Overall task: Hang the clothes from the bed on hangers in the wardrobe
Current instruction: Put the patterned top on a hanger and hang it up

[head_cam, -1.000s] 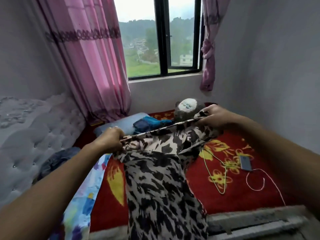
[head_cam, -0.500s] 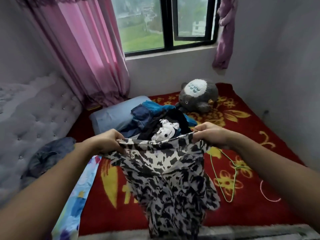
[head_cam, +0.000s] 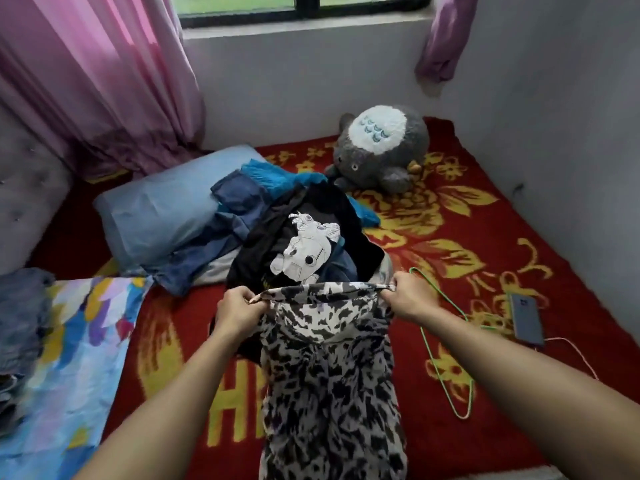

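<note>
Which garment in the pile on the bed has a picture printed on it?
The black shirt lying on top: it bears a white cartoon figure. The blue clothes under and beside it are plain.

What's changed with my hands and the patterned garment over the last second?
The left hand and right hand brought the patterned garment down toward the bed and drew closer together; the head view tipped down with them. Both hands still pinch its top edge. The green hanger, phone and plush toy lie where they were.
</note>
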The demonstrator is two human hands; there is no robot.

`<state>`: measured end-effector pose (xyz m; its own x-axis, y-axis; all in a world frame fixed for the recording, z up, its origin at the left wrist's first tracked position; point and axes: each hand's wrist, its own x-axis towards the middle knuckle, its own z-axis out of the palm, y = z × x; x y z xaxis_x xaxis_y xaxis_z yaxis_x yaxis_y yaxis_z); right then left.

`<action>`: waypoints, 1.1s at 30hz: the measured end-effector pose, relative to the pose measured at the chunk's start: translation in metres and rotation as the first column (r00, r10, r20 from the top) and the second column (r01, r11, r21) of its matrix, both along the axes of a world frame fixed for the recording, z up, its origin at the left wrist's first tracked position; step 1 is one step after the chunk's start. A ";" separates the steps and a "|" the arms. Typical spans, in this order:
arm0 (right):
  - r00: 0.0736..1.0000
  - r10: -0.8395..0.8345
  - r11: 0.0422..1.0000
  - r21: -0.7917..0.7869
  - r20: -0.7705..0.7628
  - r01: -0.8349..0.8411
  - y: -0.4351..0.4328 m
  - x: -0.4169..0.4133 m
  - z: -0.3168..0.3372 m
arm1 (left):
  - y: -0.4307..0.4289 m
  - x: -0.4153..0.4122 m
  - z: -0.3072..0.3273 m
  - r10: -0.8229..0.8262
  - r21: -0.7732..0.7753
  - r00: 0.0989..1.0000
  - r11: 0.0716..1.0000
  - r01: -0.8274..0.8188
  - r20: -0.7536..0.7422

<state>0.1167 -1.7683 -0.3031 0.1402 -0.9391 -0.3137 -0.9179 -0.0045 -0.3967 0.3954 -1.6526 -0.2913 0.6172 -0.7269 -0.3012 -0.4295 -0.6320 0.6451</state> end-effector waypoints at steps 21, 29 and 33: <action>0.576 -0.808 0.560 0.146 -0.120 0.816 -0.051 -0.182 -0.298 | -0.112 -0.050 -0.275 -0.219 0.294 0.959 0.942 0.160 0.179; 0.369 -0.910 0.404 0.207 0.188 0.891 -0.105 -0.211 -0.327 | -0.103 -0.069 -0.305 -0.064 0.174 0.962 0.985 0.017 0.267; 0.228 -0.908 0.387 0.491 0.353 0.781 -0.141 -0.178 -0.307 | -0.107 -0.066 -0.285 -0.075 0.098 0.977 0.994 0.057 0.198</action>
<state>-0.0611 -1.9090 -0.6103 -0.5187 -0.5417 -0.6615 0.0181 0.7665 -0.6419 0.3294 -1.7593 -0.5767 0.6235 -0.7431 -0.2431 -0.5871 -0.6503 0.4821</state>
